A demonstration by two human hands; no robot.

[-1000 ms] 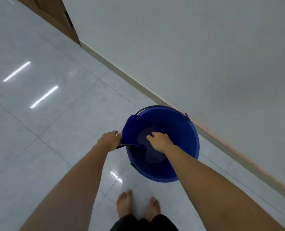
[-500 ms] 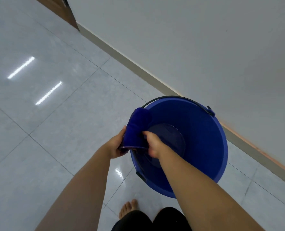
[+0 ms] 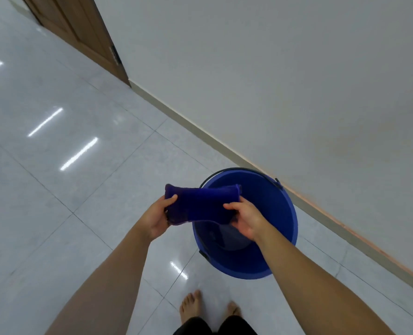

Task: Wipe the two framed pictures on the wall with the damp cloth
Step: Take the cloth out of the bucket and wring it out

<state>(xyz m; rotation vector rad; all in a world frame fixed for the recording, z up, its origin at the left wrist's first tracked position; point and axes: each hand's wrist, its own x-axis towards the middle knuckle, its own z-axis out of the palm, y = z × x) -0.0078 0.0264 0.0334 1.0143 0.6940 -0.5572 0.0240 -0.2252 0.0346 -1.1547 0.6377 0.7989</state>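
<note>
Two hands are closed on the folded dark-blue cloth [image 3: 200,204] at lower centre, above the round blue plastic bucket [image 3: 280,228]: left hand [image 3: 156,218] and right hand [image 3: 245,220] at opposite ends of its left-right long axis. No framed pictures are seen.

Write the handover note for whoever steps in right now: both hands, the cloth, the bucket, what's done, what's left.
Left hand: grips the left end of the blue cloth.
Right hand: grips the cloth's right end.
Cloth: folded and stretched between both hands, held over the near-left rim of the blue bucket, out of the bucket.
Bucket: upright on the tiled floor, close to the wall and its skirting.
Done: cloth is in hand. Whether it is wrung cannot be told.
Left: both framed pictures; neither is in view, so find them on the wall and wipe each.
</note>
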